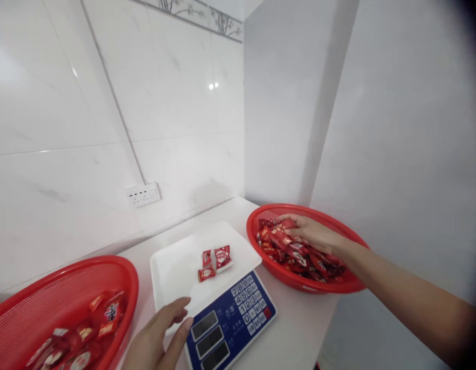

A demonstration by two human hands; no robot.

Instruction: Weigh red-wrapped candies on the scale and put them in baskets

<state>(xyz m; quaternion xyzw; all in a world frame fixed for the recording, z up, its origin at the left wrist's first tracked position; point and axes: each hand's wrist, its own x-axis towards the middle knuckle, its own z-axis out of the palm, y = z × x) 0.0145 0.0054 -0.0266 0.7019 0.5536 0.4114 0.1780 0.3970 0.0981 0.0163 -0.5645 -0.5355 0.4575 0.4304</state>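
Observation:
My right hand (309, 232) reaches into the red basket (340, 288) on the right, fingers closed on a red candy packet (287, 224) atop a heap of red wrapped candies (295, 254). My left hand (161, 334) rests open at the front edge of the scale's white tray (172, 267), fingers stretched, holding nothing. Three red and white candy packets (217, 261) lie on that tray. The scale's blue keypad panel (232, 318) faces me.
A second red basket (41, 303) with several candies (79, 339) stands at the left. A white wall socket (144, 194) sits on the tiled wall behind. The white counter ends near the right basket; a grey wall corner rises behind it.

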